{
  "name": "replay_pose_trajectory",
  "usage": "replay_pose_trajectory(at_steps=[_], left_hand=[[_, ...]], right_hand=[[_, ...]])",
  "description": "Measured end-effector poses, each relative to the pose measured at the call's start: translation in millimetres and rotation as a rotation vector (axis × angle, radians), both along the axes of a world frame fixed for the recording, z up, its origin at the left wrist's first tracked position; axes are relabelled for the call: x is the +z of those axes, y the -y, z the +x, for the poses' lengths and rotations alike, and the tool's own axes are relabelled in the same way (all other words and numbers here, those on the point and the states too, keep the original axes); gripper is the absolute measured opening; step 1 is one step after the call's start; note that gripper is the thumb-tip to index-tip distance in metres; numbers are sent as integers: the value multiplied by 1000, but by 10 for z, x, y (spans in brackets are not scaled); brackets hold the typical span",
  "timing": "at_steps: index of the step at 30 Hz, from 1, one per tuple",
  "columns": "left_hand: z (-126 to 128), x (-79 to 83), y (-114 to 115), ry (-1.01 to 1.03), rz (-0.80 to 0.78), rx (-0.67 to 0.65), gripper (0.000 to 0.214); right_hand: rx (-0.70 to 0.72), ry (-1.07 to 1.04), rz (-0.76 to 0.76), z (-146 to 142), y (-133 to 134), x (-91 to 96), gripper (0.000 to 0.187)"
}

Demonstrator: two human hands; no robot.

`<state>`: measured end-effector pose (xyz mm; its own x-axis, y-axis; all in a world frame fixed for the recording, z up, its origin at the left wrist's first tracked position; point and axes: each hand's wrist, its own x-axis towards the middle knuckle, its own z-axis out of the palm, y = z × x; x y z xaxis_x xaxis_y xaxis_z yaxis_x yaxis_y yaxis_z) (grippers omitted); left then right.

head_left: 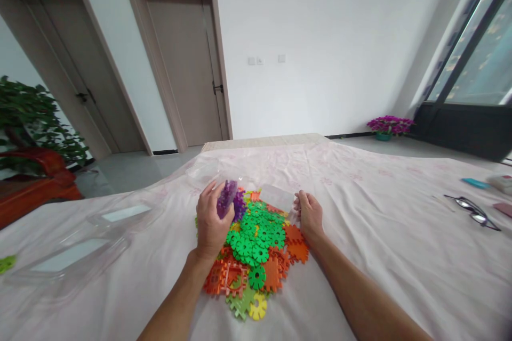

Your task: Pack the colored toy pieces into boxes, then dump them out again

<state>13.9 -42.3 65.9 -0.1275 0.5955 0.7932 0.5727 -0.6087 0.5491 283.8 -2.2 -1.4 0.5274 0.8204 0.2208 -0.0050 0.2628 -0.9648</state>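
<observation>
My left hand is closed round a bunch of purple notched plastic discs at the back left of a colourful heap. A see-through plastic box lies tilted at the rear of the heap, and my right hand pinches its right end. Green notched discs make up the middle of the pile. Around and under them are orange interlocking pieces, some square with open frames. At the near edge lie a light green piece and a yellow disc.
Clear plastic containers lie on the pale sheet at left. Another clear plastic item sits behind my left hand. Glasses and a blue object rest at right. A red wooden chair stands far left.
</observation>
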Motion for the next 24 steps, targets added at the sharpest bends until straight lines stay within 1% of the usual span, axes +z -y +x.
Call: replay_pose_trajectory(at_steps=[3, 5, 7, 9, 11, 13, 15, 17, 19, 21, 24], left_hand=[[19, -92, -8, -137, 22, -19, 50], [15, -122, -4, -198, 45, -1, 52], [-5, -120, 4, -221, 81, 40, 52], [-35, -90, 12, -195, 127, 83, 52], [-64, -44, 13, -99, 160, 119, 55], [-89, 2, -4, 88, 138, 146, 61], [-111, 34, -41, 351, 54, 144, 65], [-127, 46, -90, 616, -64, 112, 65], [-128, 38, -130, 805, -183, 73, 65], [-99, 20, -141, 890, -289, 40, 67], [-1, -10, -102, 890, -378, -4, 68]], right_hand=[[-29, 14, 22, -4, 14, 37, 48], [-28, 2, 42, -14, 30, 62, 46], [-29, -14, 65, -35, 52, 93, 44], [-30, -21, 94, -65, 76, 134, 42], [-25, -35, 127, -96, 96, 185, 41], [-17, -97, 155, -127, 111, 248, 40], [4, -205, 168, -163, 126, 322, 38], [54, -303, 172, -217, 150, 407, 38], [134, -350, 178, -303, 196, 495, 38], [229, -361, 180, -423, 267, 575, 39], [379, -348, 131, -638, 408, 654, 40]])
